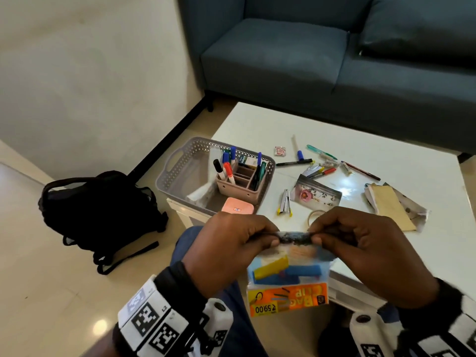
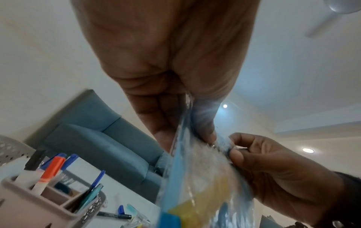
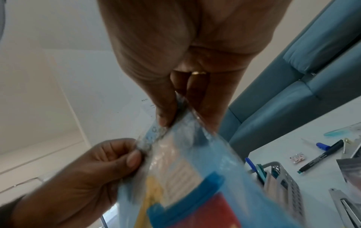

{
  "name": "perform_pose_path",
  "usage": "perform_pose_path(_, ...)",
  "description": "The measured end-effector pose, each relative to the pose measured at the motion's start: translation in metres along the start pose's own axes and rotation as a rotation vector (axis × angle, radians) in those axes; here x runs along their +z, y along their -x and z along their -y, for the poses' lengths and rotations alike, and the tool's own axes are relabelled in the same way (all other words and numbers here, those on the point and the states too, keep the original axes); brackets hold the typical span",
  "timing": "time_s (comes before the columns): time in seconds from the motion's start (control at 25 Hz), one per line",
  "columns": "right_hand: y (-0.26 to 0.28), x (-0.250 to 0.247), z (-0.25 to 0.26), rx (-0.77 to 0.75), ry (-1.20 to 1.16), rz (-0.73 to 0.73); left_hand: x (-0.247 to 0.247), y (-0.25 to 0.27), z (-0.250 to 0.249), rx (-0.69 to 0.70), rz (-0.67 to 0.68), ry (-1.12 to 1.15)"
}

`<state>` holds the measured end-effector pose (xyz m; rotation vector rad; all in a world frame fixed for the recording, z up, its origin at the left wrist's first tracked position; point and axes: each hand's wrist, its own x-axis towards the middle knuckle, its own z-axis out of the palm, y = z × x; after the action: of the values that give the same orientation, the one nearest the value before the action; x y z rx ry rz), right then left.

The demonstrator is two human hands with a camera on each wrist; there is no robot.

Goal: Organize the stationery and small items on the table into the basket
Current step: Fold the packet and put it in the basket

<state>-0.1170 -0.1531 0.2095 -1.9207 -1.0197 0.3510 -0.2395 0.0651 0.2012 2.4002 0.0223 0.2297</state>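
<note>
While the grey basket (image 1: 180, 161) sits at the table's (image 1: 386, 161) left corner, both hands hold a clear bag of clips (image 1: 287, 276) above the near edge. Left hand (image 1: 231, 251) and right hand (image 1: 360, 246) each pinch its top strip.

Head cam looks down and forward over table (image 1: 360, 155), from above. Both wrist cams sit very close under the palms, facing up toward ceiling. All three share the basket (image 1: 180, 161) and sofa (image 1: 334, 60).
</note>
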Motion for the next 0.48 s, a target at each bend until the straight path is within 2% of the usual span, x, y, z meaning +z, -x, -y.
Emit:
perform_pose_path(0.16, -0.011, 0.015, -0.002, -0.021, 0.090, 0.091, -0.010, 0.001, 0.007, 0.056, -0.048, -0.041)
perform_pose_path(0.36, -0.022, 0.028, -0.011, -0.035, -0.026, 0.035, -0.017, 0.011, 0.029, -0.054, -0.075, 0.174)
perform_pose_path(0.48, -0.029, 0.041, -0.020, 0.015, -0.147, 0.066, -0.020, 0.013, 0.039, -0.029, -0.125, 0.130)
